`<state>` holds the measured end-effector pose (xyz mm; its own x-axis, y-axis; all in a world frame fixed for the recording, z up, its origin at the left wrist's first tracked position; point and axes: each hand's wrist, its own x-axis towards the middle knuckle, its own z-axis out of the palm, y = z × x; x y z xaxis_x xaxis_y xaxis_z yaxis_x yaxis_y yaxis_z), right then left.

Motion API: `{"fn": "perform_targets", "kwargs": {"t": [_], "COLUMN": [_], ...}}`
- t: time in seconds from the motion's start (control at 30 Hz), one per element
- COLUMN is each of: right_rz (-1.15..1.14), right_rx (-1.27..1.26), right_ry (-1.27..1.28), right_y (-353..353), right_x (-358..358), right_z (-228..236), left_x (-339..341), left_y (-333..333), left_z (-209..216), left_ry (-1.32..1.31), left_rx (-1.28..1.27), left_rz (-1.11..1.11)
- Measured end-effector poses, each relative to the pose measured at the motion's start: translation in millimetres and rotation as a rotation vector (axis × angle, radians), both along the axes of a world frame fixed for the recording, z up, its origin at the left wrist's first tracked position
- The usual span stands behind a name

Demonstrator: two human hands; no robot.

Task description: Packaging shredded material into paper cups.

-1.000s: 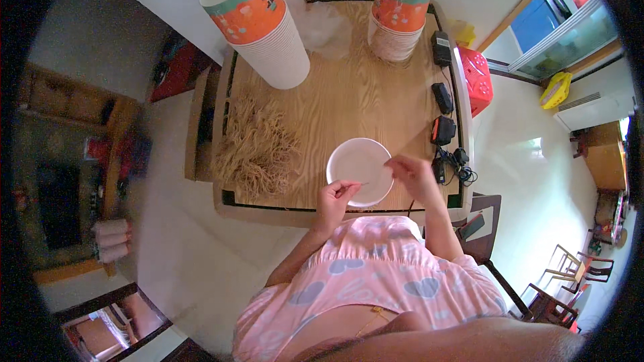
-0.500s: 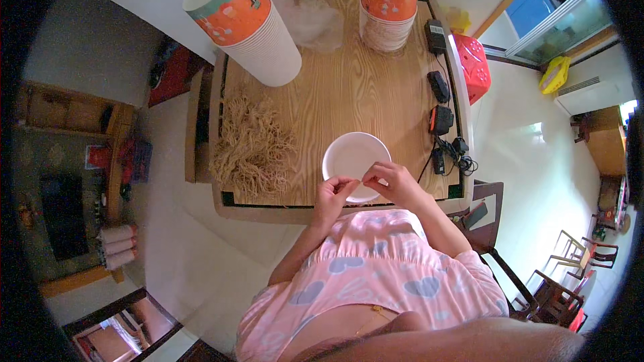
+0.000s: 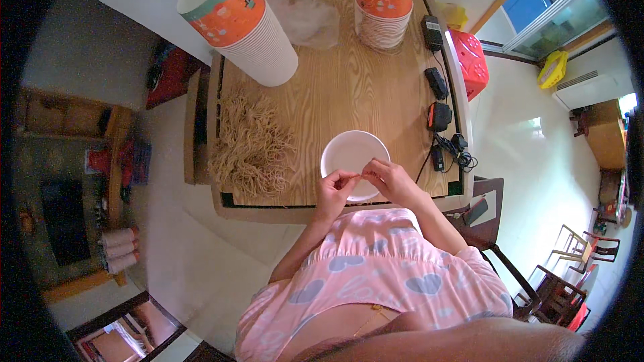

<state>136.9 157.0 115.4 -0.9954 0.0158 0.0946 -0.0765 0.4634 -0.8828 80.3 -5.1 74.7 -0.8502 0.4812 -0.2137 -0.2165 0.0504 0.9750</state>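
Note:
A white round bowl (image 3: pixel 353 149) stands near the table's front edge, with both hands over its near rim. My left hand (image 3: pixel 334 192) is closed in a pinch, fingertips pointing toward the right. My right hand (image 3: pixel 394 183) pinches too, its fingertips almost meeting the left ones. Something small and thin seems to be between them, too tiny to make out. To the left of the bowl lies a loose heap of tan, stringy strands (image 3: pixel 251 144), like dried roots or fibres.
Tall stacks of paper cups with orange and green wrapping, one leaning left (image 3: pixel 251 30) and one upright (image 3: pixel 385 3), stand at the back, near a clear plastic bag (image 3: pixel 312 23). Black adapters (image 3: pixel 436 84) and cables (image 3: pixel 463 157) line the right edge. A red stool (image 3: pixel 469 64) is beyond.
The view has shifted slightly. My hands stay pinched together over the bowl's near rim, with only small finger movement.

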Motion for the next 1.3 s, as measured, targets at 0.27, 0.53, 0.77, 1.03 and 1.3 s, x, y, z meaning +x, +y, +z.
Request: {"fn": "perform_targets", "kwargs": {"t": [0.27,0.53,0.77,1.03,1.3], "right_rz": [-0.066,-0.135,-0.348,-0.339,-0.334], "right_rx": [0.045,0.129,0.388,0.091,0.077], "right_ry": [-0.042,-0.228,0.204,-0.076,-0.057], "right_y": [-6,-6,25,9,6], "right_x": [1,-3,-44,-38,-37], "right_z": [-20,-25,-47,-75,-74], "left_x": [0,-5,-27,-38,-38], "left_y": [5,11,33,49,45], "left_z": [-6,-11,-45,-72,-95], "left_ry": [0.068,0.161,-0.117,-0.438,-0.308], "left_rx": [-0.026,-0.182,-0.185,-0.088,-0.079], "left_rz": [0.025,-0.045,0.086,0.292,0.318]}}
